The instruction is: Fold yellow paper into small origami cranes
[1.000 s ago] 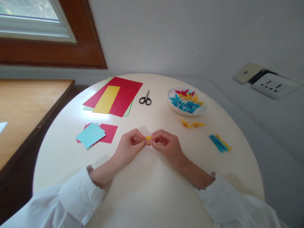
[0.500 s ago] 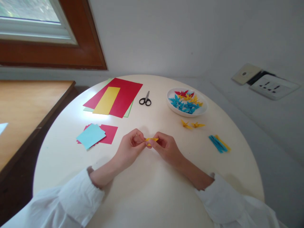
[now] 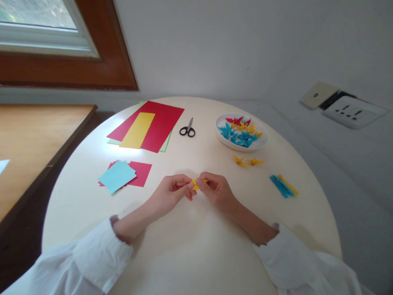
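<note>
Between my two hands, over the middle of the table, is a small piece of folded yellow paper (image 3: 195, 186). My left hand (image 3: 172, 190) pinches its left side with thumb and fingers. On the other side, my right hand (image 3: 216, 190) grips it the same way, and a yellow tip shows past the fingers. Most of the paper is covered by my fingertips, so its full shape is hidden. Two yellow paper cranes (image 3: 248, 162) lie on the table beyond my right hand.
A white dish (image 3: 219, 141) of red, yellow and blue paper cranes stands at the back right. Scissors (image 3: 187, 129) lie left of it. Coloured sheets (image 3: 166, 123) and square papers (image 3: 117, 176) are on the left, blue and yellow folded strips (image 3: 283, 186) on the right.
The folded yellow paper has been turned between my fingers. My left hand has dropped slightly and its fingers have shifted. The things around my hands have stayed put.
</note>
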The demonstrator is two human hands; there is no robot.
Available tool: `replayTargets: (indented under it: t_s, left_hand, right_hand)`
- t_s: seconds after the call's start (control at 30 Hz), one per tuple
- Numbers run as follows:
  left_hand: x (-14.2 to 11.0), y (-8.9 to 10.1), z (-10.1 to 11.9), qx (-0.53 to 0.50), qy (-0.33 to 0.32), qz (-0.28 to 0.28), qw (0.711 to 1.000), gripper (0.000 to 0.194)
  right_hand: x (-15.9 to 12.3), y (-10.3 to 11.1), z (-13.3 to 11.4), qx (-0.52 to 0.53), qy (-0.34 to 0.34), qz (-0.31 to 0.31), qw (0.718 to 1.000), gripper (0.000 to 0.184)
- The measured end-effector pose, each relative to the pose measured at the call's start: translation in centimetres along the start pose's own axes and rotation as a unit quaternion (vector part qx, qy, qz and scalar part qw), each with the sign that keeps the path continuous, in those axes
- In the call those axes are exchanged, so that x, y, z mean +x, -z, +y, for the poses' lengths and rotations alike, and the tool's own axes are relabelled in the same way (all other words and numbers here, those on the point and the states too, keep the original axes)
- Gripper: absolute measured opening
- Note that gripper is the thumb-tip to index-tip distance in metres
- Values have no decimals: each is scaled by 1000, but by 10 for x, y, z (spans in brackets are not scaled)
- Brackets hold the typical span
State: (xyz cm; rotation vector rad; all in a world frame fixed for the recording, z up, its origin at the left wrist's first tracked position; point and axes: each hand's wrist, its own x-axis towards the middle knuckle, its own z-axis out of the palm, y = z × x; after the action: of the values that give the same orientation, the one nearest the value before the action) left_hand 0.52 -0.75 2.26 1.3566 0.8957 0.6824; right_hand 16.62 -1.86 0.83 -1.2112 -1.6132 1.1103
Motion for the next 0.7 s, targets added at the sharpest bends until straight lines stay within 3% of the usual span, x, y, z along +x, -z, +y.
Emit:
replayTargets:
  t_s: [0.7]
  left_hand:
    - [0, 1, -5, 28, 10, 24, 999, 24]
  right_hand:
    - [0, -1, -1, -15, 1, -1, 1000, 32]
